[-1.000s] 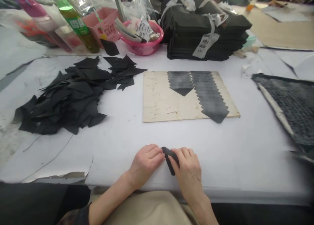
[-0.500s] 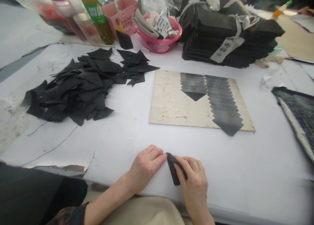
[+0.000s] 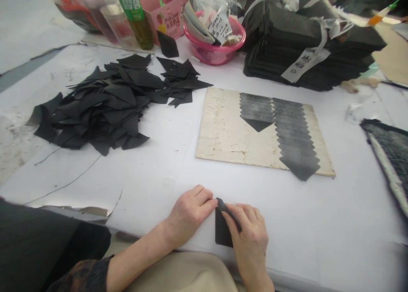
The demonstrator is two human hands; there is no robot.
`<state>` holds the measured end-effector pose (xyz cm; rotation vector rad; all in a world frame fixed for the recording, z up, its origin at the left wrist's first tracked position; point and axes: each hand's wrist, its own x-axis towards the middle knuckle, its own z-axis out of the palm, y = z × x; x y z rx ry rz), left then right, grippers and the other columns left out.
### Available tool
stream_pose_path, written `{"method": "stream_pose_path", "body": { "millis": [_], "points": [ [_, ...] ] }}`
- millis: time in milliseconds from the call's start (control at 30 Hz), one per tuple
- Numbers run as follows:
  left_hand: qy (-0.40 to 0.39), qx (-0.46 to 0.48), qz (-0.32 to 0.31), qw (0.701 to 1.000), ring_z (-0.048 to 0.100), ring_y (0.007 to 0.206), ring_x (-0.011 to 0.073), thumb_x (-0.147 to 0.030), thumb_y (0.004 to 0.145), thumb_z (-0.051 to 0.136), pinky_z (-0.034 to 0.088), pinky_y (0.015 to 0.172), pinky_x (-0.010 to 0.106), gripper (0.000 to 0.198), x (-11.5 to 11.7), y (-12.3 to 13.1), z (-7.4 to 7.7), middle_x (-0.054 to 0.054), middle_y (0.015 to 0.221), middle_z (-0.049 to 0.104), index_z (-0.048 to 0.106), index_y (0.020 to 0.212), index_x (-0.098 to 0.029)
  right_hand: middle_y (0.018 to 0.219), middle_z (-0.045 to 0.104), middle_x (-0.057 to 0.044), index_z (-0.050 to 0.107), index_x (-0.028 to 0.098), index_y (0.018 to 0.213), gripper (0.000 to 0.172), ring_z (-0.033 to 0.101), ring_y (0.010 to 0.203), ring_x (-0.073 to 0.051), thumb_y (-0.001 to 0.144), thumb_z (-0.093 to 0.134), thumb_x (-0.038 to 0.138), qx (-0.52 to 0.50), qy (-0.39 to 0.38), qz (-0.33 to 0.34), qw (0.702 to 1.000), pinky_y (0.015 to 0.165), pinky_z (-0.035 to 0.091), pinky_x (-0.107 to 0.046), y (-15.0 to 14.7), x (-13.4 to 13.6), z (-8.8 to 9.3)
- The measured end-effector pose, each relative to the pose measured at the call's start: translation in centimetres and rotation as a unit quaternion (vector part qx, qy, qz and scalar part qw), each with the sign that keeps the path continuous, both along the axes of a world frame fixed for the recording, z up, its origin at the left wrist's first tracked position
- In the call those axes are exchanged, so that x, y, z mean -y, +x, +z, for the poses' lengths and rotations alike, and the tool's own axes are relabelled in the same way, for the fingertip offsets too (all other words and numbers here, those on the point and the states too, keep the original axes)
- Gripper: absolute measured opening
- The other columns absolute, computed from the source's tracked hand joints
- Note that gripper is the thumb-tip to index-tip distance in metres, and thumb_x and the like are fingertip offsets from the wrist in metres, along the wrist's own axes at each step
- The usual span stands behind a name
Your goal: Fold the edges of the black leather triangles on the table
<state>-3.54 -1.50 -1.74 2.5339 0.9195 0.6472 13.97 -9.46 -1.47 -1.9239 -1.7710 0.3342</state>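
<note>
Both of my hands rest near the front edge of the white table [image 3: 159,164]. A small black fabric piece [image 3: 221,230] lies flat between them. My left hand [image 3: 189,213] pinches its upper corner with curled fingers. My right hand [image 3: 250,236] presses and folds its right edge under the fingertips. Beyond them lies a cream board [image 3: 223,134] with two columns of overlapped black pointed pieces [image 3: 287,139]. A heap of loose black triangular cut pieces [image 3: 105,103] lies to the left.
At the back stand a tied stack of black fabric [image 3: 306,41] with a white label, a pink bowl [image 3: 213,49] of papers, a pink box [image 3: 165,11] and a green bottle [image 3: 134,15]. A dark woven panel [image 3: 392,156] lies at the right edge.
The black piece now shows more of its area, spread wider under my right hand. The view has shifted a little, so the table items sit further right and up.
</note>
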Motion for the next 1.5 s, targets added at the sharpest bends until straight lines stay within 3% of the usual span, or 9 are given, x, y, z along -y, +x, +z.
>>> {"method": "stream_pose_path", "body": {
  "millis": [333,567,833,1133,1500],
  "points": [
    [0.028,-0.016,0.002,0.999,0.051,0.078,0.0187,-0.012,0.097,0.047,0.047,0.064,0.03,0.017,0.1,0.2,0.1,0.006,0.084,0.056,0.064,0.091,-0.012,0.093,0.064,-0.003,0.062,0.022,0.103,0.022,0.054,0.086,-0.02,0.098,0.051,0.04,-0.004,0.004,-0.01,1.0,0.079,0.039,-0.033,-1.1,0.4,0.5],
    [0.035,-0.014,-0.005,0.999,0.05,0.079,0.0186,-0.012,0.097,0.047,0.047,0.064,0.029,0.017,0.0,0.0,0.1,0.006,0.085,0.056,0.063,0.092,-0.011,0.087,0.063,-0.002,0.065,0.023,0.1,0.013,0.053,0.081,-0.018,0.097,0.053,0.028,-0.026,0.051,-0.025,0.998,0.078,0.04,-0.032,-1.8,0.5,-0.2],
    [0.015,-0.032,-0.01,0.999,0.05,0.08,0.0186,-0.013,0.097,0.048,0.048,0.067,0.03,0.016,0.0,-0.1,-0.4,0.006,0.086,0.056,0.063,0.093,-0.012,0.087,0.063,-0.003,0.067,0.024,0.11,0.019,0.054,0.08,-0.017,0.096,0.055,0.022,-0.003,0.08,-0.013,0.997,0.076,0.041,-0.032,-1.6,0.4,-0.4],
    [-0.001,-0.017,-0.008,1.0,0.05,0.08,0.0186,-0.012,0.097,0.048,0.047,0.068,0.03,0.017,0.0,-0.1,-0.2,0.005,0.086,0.056,0.063,0.091,-0.013,0.085,0.062,-0.002,0.07,0.025,0.103,0.017,0.054,0.083,-0.018,0.096,0.054,0.021,0.004,0.074,0.002,0.997,0.097,0.041,-0.044,-1.4,0.6,-0.9],
    [-0.056,0.04,0.015,0.998,0.052,0.081,0.017,-0.015,0.097,0.051,0.048,0.071,0.029,0.016,0.1,-0.5,-0.7,0.005,0.087,0.058,0.061,0.084,-0.014,0.081,0.06,-0.001,0.071,0.025,0.096,0.018,0.052,0.075,-0.015,0.097,0.053,0.023,0.02,0.083,0.004,0.996,0.102,0.039,-0.051,-1.6,0.2,-0.4]
  ]
}}
